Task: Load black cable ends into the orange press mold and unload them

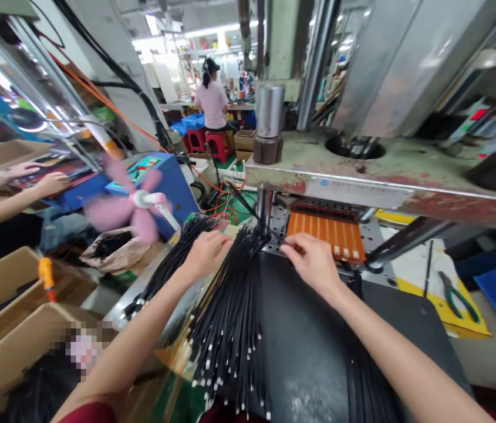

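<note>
A thick bundle of black cables lies across the bench in front of me, their white-tipped ends pointing toward me. My left hand rests closed over the far part of the bundle, fingers curled around some cables. My right hand pinches a thin black cable end at the near left corner of an orange mould plate, which sits under the press. A second fan of black cables lies to the left.
A heavy press table with steel columns overhangs the mould. Green-handled pliers lie on a yellow sheet at right. A spinning pink fan, cardboard boxes and a co-worker's hands are at left. Another person sits far back.
</note>
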`<control>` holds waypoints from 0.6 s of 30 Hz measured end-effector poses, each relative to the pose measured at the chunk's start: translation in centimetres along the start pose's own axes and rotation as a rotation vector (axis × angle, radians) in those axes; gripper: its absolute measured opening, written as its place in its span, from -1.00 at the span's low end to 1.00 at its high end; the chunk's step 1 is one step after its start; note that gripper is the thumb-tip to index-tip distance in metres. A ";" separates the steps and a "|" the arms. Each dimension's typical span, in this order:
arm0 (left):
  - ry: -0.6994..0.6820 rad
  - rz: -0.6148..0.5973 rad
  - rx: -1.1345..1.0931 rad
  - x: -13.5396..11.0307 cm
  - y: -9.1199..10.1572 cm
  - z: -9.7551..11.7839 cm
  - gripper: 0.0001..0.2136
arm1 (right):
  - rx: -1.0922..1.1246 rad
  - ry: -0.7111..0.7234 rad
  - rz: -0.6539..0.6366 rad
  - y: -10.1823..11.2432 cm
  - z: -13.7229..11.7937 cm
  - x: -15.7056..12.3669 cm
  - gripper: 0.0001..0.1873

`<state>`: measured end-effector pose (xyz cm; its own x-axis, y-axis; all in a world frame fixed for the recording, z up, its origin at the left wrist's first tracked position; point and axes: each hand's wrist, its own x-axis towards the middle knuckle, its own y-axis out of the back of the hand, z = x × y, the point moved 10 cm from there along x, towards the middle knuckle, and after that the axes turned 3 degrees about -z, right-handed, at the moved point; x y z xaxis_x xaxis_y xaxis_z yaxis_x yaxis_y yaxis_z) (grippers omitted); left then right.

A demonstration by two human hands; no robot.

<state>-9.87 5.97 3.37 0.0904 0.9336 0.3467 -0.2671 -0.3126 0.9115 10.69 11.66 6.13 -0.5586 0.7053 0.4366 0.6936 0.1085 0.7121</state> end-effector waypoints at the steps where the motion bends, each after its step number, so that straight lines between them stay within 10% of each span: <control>1: -0.115 -0.013 -0.049 1.3 -0.5 2.2 -0.68 | 0.074 -0.097 0.064 0.9 2.2 1.3 -0.84; 8: -0.546 0.141 -0.206 6.2 -2.7 12.6 -0.77 | 0.237 -0.486 0.175 1.4 11.9 5.4 -0.84; 18: -0.612 -0.017 -0.117 5.9 -6.9 14.4 -0.63 | 0.145 -0.450 0.082 2.5 9.6 4.4 -0.93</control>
<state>6.36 11.06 2.34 0.6194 0.6583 0.4278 -0.3609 -0.2452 0.8998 14.30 21.81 4.51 -0.2692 0.9454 0.1835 0.8010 0.1140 0.5877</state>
